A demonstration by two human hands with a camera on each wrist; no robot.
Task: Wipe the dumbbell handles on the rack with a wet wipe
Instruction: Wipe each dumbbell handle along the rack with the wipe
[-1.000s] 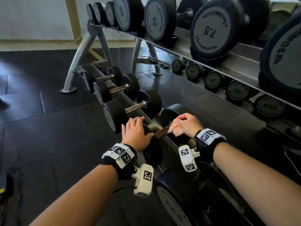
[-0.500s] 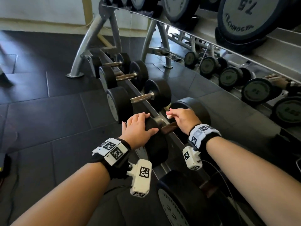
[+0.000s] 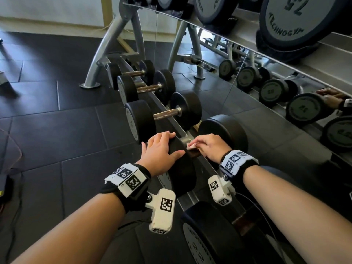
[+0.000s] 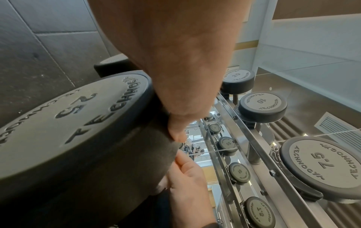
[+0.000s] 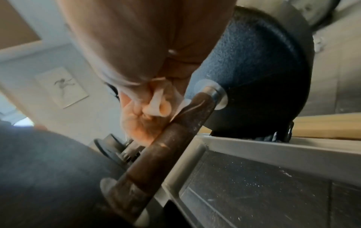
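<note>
— Which hand is on the job?

— The right hand [image 3: 208, 146]. Its fingers [image 5: 154, 108] curl round a crumpled wet wipe [image 5: 162, 98] and press it to the top of the dumbbell handle [image 5: 166, 138], close to the collar at the far weight head. The left hand [image 3: 162, 149] lies flat, fingers straight, on the near weight head [image 3: 182, 174] of that same dumbbell, gripping nothing; I take it to be steadying the thing.

— And how does the handle run?

— Its long axis goes from the head under the left palm across the rack rail [image 3: 192, 199] to the far head [image 3: 226, 130], so it lies directly beneath the right fingers. Judging by that, the next stroke should slide along this axis back toward the left hand, where brown, rusty-looking metal is bare of the wipe.

— Any writing nearby?

— The left wrist view shows "25" and "TECHNOGYM" raised on the end face [image 4: 78, 117] of the head under the palm. Nearer still, the next dumbbell's face [image 3: 198, 244] bears raised lettering that I cannot read for certain.

— Further off?

— Three smaller dumbbells sit beyond on the same rail, handles unwiped as far as I can judge. On the upper tier, a plate [image 3: 293, 20] reads "7.5" and "TECHNOGYM"; the left wrist view also gives "10" [image 4: 262, 104] and "20" [image 4: 237, 77]. The mirror behind repeats them reversed.
</note>
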